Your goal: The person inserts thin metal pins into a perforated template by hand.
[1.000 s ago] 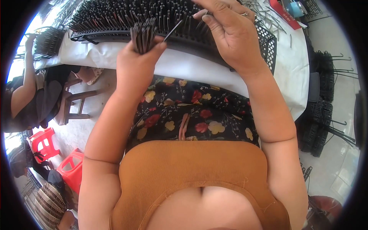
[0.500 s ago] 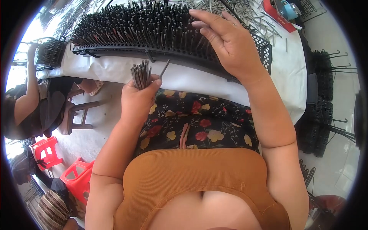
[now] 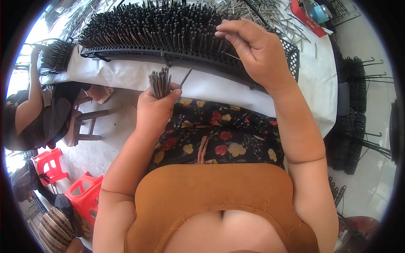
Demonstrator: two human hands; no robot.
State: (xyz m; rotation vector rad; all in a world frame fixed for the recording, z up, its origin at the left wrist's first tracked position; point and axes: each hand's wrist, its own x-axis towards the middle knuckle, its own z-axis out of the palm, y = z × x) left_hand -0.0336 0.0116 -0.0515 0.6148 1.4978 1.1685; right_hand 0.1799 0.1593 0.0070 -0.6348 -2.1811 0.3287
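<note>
My left hand point(image 3: 155, 110) is closed around a bundle of thin dark rods point(image 3: 159, 83), which stand upright out of the fist. One single rod point(image 3: 185, 78) leans away to the right, pinched under the thumb. Over the right part of a curved black perforated rack point(image 3: 126, 54), my right hand point(image 3: 257, 52) has its fingertips drawn together at the tops of the standing rods point(image 3: 185, 31). Whether a rod is between those fingertips cannot be made out. A thin rod point(image 3: 230, 55) slants out below the right palm.
Loose rods point(image 3: 291, 25) lie scattered on the white-covered table point(image 3: 105, 76) behind the rack. A red box point(image 3: 301, 14) with a blue cup point(image 3: 320, 12) stands far right. At left, another person point(image 3: 38, 105) sits by a smaller rack point(image 3: 55, 57); red stools point(image 3: 82, 194) stand below.
My right hand has lowered slightly and its fingers have drawn closer together over the rack. My left hand with the bundle has shifted a little to the right.
</note>
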